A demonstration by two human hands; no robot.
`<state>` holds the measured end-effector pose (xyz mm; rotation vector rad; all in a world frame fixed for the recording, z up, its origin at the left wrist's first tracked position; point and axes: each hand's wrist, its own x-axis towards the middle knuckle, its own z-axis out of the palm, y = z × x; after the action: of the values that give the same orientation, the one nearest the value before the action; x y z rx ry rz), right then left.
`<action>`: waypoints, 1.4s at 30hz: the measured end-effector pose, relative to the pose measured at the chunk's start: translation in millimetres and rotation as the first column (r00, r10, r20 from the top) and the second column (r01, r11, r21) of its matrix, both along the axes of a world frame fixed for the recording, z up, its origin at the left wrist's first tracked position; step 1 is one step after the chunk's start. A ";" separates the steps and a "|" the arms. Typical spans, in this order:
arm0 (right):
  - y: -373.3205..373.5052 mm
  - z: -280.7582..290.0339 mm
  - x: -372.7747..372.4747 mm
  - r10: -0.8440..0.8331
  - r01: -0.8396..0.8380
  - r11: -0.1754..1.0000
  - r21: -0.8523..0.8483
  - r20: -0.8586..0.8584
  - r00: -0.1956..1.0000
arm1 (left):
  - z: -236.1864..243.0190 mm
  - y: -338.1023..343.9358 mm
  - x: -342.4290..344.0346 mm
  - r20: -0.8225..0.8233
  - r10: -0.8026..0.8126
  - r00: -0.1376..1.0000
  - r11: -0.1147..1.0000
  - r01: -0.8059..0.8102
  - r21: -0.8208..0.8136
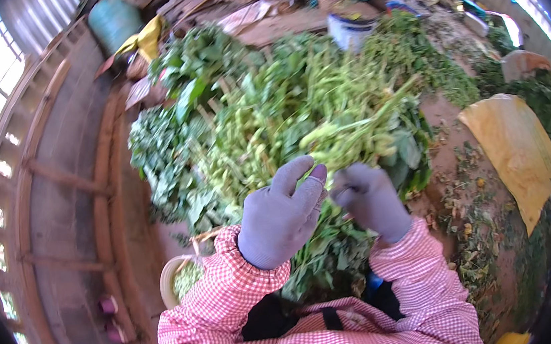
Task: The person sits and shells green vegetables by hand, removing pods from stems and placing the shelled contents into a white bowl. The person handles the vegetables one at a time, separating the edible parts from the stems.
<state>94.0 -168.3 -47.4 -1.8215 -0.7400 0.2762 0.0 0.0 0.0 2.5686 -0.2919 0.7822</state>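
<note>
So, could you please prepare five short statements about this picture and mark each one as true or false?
1. The left hand and right hand both wear gloves. True.
2. Those gloves are bright red. False: they are greyish purple.
3. A yellow sack lies to the right of the heaped green plants. True.
4. The right hand rests on the sack. False: it is well apart from it, over the plants.
5. A round container of green pieces shows left of the left sleeve. True.
</note>
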 end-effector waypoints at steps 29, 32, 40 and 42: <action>-32.1 45.4 -0.6 -0.051 0.030 0.998 -0.047 -0.541 0.840 | -55.3 -31.4 42.5 -0.296 -0.297 0.908 0.669 -0.024 -0.743; -27.4 36.4 -2.4 -0.020 0.012 1.000 -0.018 -0.593 0.805 | -50.8 -25.7 42.9 -0.169 -0.192 0.967 0.924 0.120 -0.363; -27.9 25.5 -0.2 0.060 -0.069 0.997 -0.043 -0.186 0.981 | -28.4 -31.3 28.7 -0.235 -0.106 0.966 0.979 0.061 -0.193; -28.4 21.0 0.3 0.082 -0.078 0.994 -0.074 0.049 0.995 | -35.0 -28.5 29.8 -0.178 -0.197 0.964 0.918 0.118 -0.378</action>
<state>94.3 -196.8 -26.5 -1.8754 -0.8504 0.3122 29.8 -28.5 -35.0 2.2181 -0.2556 0.4454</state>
